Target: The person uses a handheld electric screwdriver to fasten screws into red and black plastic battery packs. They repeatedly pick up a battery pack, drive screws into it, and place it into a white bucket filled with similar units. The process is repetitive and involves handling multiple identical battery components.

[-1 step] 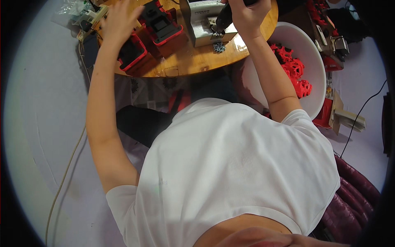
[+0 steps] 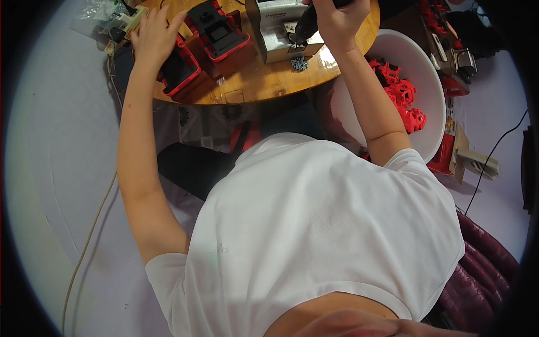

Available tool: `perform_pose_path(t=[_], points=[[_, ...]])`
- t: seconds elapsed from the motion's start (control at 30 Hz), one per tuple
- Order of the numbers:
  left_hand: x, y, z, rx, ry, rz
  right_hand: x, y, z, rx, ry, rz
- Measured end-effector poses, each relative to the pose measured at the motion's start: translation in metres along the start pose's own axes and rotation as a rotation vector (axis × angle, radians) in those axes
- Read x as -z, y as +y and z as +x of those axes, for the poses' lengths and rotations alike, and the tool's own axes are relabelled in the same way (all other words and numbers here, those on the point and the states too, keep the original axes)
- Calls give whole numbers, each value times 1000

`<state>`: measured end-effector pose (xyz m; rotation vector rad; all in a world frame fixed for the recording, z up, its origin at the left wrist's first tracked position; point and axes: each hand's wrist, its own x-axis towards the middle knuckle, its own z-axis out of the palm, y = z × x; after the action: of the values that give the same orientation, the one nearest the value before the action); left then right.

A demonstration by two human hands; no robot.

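My left hand (image 2: 154, 44) is at the table's left side, fingers apart, over the upper-left edge of a red-rimmed black holder (image 2: 181, 70). Whether the fingertips touch it I cannot tell. A second red-and-black holder (image 2: 216, 33) lies just right of that one. In my right hand (image 2: 341, 27) is a black electric screwdriver (image 2: 307, 23), tilted, its tip at the small front fitting of a silver metal box (image 2: 279, 55) that looks like a screw feeder. A small heap of screws (image 2: 299, 64) lies in front of the box.
The round wooden table (image 2: 264, 90) has its near edge before me. At right stands a large white tub (image 2: 437, 84) with several red plastic parts (image 2: 401, 92). A power strip (image 2: 132, 21) with cords lies at the far left. A maroon padded seat (image 2: 477, 269) is at lower right.
My left hand has come down and slightly left, nearer the left holder. My right hand and the screwdriver have stayed in place.
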<state>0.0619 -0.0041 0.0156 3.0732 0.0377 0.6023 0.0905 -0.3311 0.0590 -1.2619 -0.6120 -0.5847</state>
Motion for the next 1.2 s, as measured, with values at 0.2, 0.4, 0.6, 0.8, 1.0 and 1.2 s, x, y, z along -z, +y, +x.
perform_pose_path(t=[0.2, 0.4, 0.6, 0.8, 1.0, 1.2], points=[[-19, -13, -30, 198, -48, -283, 1, 6, -5, 47, -22, -19], [-28, -19, -22, 279, -152, -186, -5, -3, -1, -71, -110, -18], [-26, -10, -32, -35, 235, -127, -36, -17, 27, -75, -199, 142], [7, 7, -24, -53, -164, -283, -79, -18, 28, 111, -192, 356], [10, 10, -29, 47, -167, -164, -88, -7, 18, 3, -188, 303], [29, 26, -27, 76, -157, -269, -89, -1, 16, 4, -215, 238]])
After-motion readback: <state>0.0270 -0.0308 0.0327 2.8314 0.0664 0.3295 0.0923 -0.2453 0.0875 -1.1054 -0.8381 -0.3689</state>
